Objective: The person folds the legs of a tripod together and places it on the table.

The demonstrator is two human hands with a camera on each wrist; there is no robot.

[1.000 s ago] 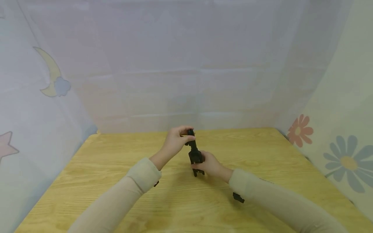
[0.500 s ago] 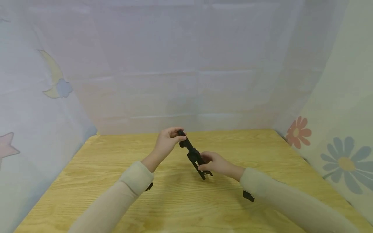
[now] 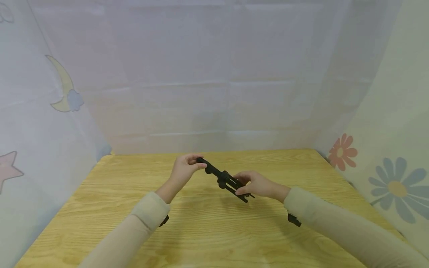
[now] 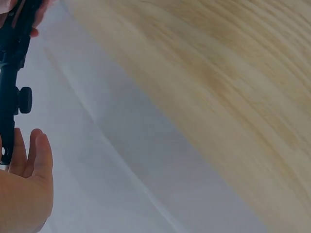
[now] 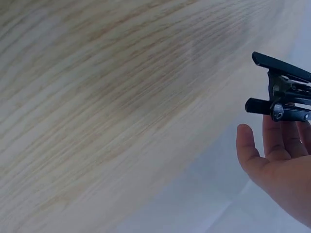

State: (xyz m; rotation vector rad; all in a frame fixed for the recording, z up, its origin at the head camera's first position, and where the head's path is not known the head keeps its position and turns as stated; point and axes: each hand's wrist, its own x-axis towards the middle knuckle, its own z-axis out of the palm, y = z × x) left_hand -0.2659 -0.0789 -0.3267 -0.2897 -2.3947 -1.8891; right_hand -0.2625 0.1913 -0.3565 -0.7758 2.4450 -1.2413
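Note:
A small black tripod (image 3: 219,175) is held slanted above the table, its narrow handle end up to the left and its legs down to the right. My left hand (image 3: 183,170) pinches the handle end between thumb and fingers. In the left wrist view a round knob (image 4: 25,100) sticks out from the shaft, just past the left hand's fingertips. My right hand (image 3: 257,185) holds the leg end, thumb in front and fingers behind. The right wrist view shows the slim legs and hinge (image 5: 284,99) over the right hand's fingers; the rest is cut off by the frame.
Below the hands lies a wood-grain table (image 3: 207,230). A pale cloth backdrop (image 3: 214,93) hangs behind its far edge, with patterned sheets at both sides. Small black devices (image 3: 294,219) sit under the sleeve cuffs.
The tripod has swung from nearly upright to a flatter slant. My left hand has moved left and slightly down, while my right hand has moved right with the legs.

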